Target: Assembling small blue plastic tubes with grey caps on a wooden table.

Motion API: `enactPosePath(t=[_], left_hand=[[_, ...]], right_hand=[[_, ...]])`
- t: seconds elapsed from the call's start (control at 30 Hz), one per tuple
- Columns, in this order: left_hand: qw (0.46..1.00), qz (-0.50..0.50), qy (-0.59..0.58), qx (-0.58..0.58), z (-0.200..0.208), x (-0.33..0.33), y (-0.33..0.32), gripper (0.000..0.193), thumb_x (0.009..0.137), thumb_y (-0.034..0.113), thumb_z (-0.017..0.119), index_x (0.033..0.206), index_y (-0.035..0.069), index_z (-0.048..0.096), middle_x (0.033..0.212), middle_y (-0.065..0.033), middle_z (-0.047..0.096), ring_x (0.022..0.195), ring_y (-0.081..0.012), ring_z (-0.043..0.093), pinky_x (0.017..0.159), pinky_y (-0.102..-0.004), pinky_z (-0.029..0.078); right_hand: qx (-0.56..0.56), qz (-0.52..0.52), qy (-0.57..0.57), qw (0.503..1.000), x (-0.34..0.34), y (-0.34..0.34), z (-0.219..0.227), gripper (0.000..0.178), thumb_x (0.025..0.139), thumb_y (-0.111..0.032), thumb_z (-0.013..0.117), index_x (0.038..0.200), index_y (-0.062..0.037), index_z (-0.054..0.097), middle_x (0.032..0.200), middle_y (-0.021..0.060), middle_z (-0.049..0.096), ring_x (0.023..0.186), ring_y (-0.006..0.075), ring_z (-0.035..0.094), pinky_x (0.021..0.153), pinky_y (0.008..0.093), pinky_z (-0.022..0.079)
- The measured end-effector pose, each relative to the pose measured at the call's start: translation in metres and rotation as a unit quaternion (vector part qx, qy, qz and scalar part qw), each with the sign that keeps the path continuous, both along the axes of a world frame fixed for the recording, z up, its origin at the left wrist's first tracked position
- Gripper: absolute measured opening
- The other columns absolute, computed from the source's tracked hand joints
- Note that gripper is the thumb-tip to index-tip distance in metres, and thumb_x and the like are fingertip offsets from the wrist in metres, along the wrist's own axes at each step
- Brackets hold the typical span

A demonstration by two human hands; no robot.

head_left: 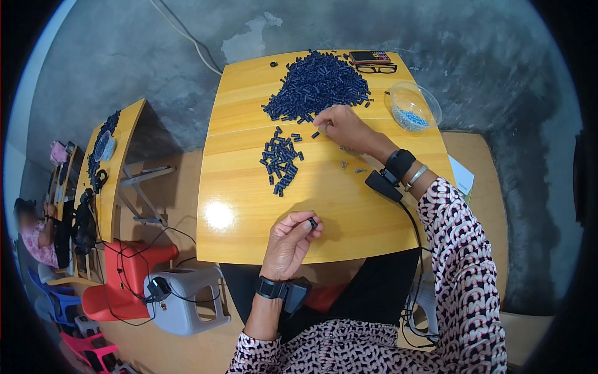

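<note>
Close to the table's near edge, my left hand [288,244] pinches a small black plastic part [312,222] between thumb and fingers. My right hand [344,128] reaches across to the near right edge of a large heap of dark blue-black tubular parts [321,87]. Its fingers are drawn together, and whatever may be between them is hidden. One loose dark part [316,134] lies just below those fingertips. A smaller group of the same parts [281,161] is spread left of the right hand. Several tiny metal-coloured pieces [344,165] lie beside my right wrist.
A clear round tub [415,107] with small blue pieces stands at the table's right edge. Eyeglasses [376,68] and a phone [369,57] lie at the back right. A cable [411,218] trails from my right wrist. Red [121,280] and grey stools [180,302] stand left; a person sits at another table [118,156].
</note>
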State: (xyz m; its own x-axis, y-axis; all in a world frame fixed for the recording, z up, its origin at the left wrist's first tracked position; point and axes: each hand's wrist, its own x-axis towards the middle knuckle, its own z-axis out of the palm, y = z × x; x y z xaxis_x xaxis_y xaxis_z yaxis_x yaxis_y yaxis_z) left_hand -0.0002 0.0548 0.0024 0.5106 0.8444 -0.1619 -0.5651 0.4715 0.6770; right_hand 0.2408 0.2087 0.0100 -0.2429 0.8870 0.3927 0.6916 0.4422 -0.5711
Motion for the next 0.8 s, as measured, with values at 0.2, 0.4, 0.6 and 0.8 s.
enactPosePath(t=[0.2,0.4,0.6,0.8], left_hand=[[1.000,-0.003,-0.004,-0.011,0.000,-0.001,0.000,0.017,0.088,0.000,0.054,0.104,0.000,0.059,0.095,-0.0086,0.061,0.086,-0.0179,0.058,0.078,-0.0270,0.047],[1.000,-0.004,-0.014,-0.012,0.001,-0.002,0.000,0.017,0.087,-0.001,0.054,0.104,-0.001,0.059,0.095,-0.0092,0.061,0.087,-0.0181,0.058,0.078,-0.0270,0.048],[1.000,-0.003,-0.008,-0.011,0.001,-0.002,0.000,0.017,0.088,0.000,0.054,0.104,-0.001,0.059,0.095,-0.0092,0.061,0.087,-0.0181,0.057,0.078,-0.0270,0.047],[1.000,-0.004,-0.013,-0.009,0.003,0.000,0.000,0.017,0.088,0.000,0.053,0.104,-0.001,0.059,0.095,-0.0087,0.061,0.087,-0.0180,0.057,0.077,-0.0268,0.046]], right_hand=[[0.004,-0.069,0.044,0.997,0.021,0.005,0.009,0.017,0.080,-0.003,0.052,0.089,0.0046,0.065,0.083,0.0180,0.065,0.080,0.0300,0.062,0.072,0.0362,0.049],[0.026,-0.059,-0.060,0.996,0.010,0.008,0.010,0.016,0.079,-0.002,0.048,0.080,0.0010,0.064,0.086,0.0187,0.062,0.090,0.0318,0.057,0.080,0.0405,0.047],[0.068,-0.086,-0.111,0.988,0.001,0.011,0.006,0.014,0.078,-0.002,0.049,0.071,0.0015,0.061,0.078,0.0182,0.060,0.084,0.0337,0.055,0.074,0.0427,0.048],[0.068,-0.088,-0.154,0.982,0.002,0.012,0.001,0.013,0.076,0.000,0.050,0.070,0.0028,0.061,0.079,0.0183,0.060,0.085,0.0338,0.055,0.069,0.0440,0.049]])
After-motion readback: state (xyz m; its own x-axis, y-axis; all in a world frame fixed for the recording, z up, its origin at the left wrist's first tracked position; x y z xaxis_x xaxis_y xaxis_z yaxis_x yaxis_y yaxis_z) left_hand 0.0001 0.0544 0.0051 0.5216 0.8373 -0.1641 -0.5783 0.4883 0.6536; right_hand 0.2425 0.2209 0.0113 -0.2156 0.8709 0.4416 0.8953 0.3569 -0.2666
